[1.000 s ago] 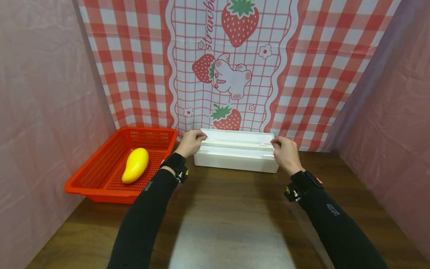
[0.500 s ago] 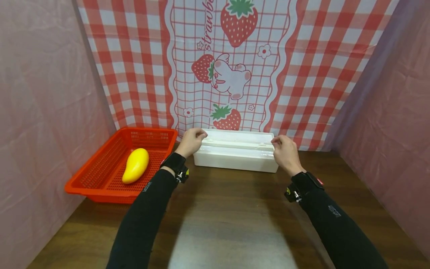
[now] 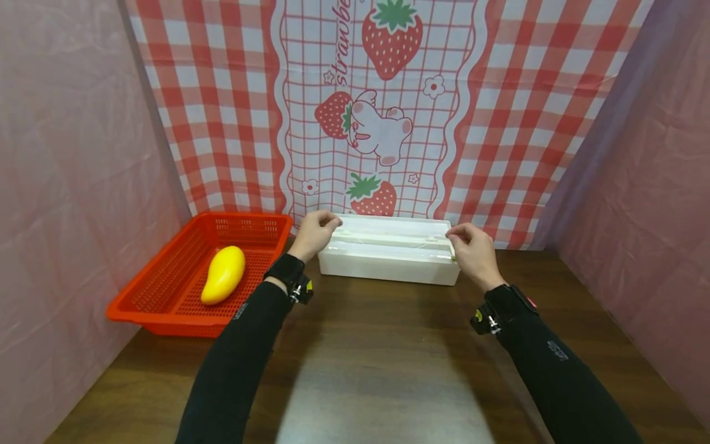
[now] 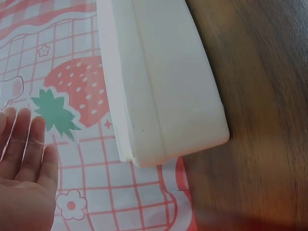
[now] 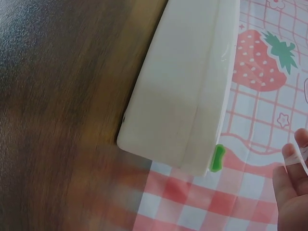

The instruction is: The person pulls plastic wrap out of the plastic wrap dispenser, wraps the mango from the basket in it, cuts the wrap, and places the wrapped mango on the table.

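White box [image 3: 388, 267], smooth, round-cornered; thin clear film [image 5: 292, 161] across right fingers [image 5: 284, 187].

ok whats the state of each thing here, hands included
white box: upright, top looks open
clear film: drawn out over the box
left hand: pinching the film
right hand: pinching the film
red basket: upright
yellow mango: whole, lying in the basket
checked cloth: hanging, lightly creased

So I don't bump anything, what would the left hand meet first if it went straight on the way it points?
Most likely the printed cloth, which shows beyond the left hand. The white box looks close in the head view, and depth is unclear, so the hand might brush that first.
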`<state>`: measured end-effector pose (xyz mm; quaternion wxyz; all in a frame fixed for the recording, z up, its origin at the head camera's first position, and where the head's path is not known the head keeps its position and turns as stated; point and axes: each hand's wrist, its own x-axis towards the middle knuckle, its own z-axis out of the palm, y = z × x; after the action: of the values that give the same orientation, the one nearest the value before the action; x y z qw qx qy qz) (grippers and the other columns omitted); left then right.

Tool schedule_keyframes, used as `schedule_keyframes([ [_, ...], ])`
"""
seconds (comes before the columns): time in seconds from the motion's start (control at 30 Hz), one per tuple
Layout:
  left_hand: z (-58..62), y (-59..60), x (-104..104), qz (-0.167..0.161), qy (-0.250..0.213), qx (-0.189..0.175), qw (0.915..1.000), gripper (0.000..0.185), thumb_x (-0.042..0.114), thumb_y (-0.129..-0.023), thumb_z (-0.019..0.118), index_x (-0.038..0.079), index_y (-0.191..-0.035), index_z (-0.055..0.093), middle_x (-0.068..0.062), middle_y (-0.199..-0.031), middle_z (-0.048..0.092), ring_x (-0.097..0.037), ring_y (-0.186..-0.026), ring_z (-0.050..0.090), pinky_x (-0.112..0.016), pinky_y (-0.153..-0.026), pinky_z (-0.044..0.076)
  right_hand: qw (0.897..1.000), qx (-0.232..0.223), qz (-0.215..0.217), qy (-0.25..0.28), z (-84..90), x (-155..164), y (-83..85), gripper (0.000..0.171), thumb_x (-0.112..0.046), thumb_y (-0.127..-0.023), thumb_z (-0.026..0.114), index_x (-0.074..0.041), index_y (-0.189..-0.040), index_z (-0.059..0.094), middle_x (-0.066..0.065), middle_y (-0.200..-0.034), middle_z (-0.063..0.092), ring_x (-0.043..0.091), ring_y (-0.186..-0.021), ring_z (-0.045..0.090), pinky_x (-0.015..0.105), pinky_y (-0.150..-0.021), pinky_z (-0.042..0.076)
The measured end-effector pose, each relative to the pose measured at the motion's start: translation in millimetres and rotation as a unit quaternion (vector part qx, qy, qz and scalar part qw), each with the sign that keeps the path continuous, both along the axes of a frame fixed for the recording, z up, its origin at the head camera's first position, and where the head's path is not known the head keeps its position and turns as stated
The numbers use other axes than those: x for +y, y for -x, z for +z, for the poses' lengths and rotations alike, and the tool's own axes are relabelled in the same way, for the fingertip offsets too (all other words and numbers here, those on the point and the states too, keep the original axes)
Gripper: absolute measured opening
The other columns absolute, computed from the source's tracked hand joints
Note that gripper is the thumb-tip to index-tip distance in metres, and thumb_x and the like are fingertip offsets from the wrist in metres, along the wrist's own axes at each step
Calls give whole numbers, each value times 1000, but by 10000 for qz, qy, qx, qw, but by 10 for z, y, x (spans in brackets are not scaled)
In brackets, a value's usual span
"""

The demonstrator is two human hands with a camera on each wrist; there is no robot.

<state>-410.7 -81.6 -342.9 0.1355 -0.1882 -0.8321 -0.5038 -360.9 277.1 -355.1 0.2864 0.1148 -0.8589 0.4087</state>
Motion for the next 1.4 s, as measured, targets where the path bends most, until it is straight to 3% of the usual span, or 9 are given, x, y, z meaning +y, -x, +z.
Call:
schedule_keyframes([
  [0.23, -11, -11, 23, 5, -486, 134, 9987, 20, 11, -103, 60, -4, -106, 72, -16, -102, 70, -27, -95, 62, -39, -86, 50, 9996, 30, 117, 244, 8, 3, -12, 19, -12, -103, 58, 2, -106, 69, 18, -100, 71, 16, -88, 60, 23, -74, 43],
  [0.43, -18, -27, 25, -44, -654, 267, 9975, 19, 9, -102, 60, -6, -104, 72, -18, -99, 69, -29, -93, 62, -39, -84, 51, 9988, -5, 154, 460, 2, 6, -21, 19, -13, -104, 57, 2, -107, 68, 19, -98, 71, 25, -89, 65, 14, -74, 48],
  [0.57, -21, -35, 21, -40, -666, 336, 9972, 18, 8, -102, 60, -5, -103, 72, -18, -97, 69, -28, -91, 62, -38, -83, 52, 9983, 24, 196, 542, 12, 1, -31, 19, -12, -103, 57, 3, -107, 68, 19, -97, 71, 30, -88, 67, 14, -72, 50],
  [0.73, -23, -27, 28, 5, -691, 433, 9967, 17, 8, -102, 61, -5, -101, 72, -18, -95, 69, -28, -88, 63, -35, -80, 51, 9984, 6, 235, 522, 25, -2, -54, 20, -12, -104, 57, 4, -109, 68, 20, -98, 70, 25, -88, 68, 13, -71, 50],
  [1.1, -34, -57, 67, -161, -1168, 523, 9916, 15, 5, -100, 60, -5, -95, 70, -19, -92, 68, -27, -86, 61, -31, -78, 49, 9977, -6, 298, 601, 66, -10, -110, 21, -14, -104, 58, 5, -109, 67, 21, -98, 70, 29, -88, 68, 11, -73, 50],
  [1.4, -29, -73, 64, 21, -864, 792, 9931, 15, 6, -102, 59, -4, -99, 70, -18, -93, 69, -29, -87, 65, -30, -75, 52, 9988, 104, 155, 458, 59, -7, -117, 19, -12, -104, 57, 2, -109, 68, 18, -97, 71, 20, -84, 66, 12, -73, 50],
])
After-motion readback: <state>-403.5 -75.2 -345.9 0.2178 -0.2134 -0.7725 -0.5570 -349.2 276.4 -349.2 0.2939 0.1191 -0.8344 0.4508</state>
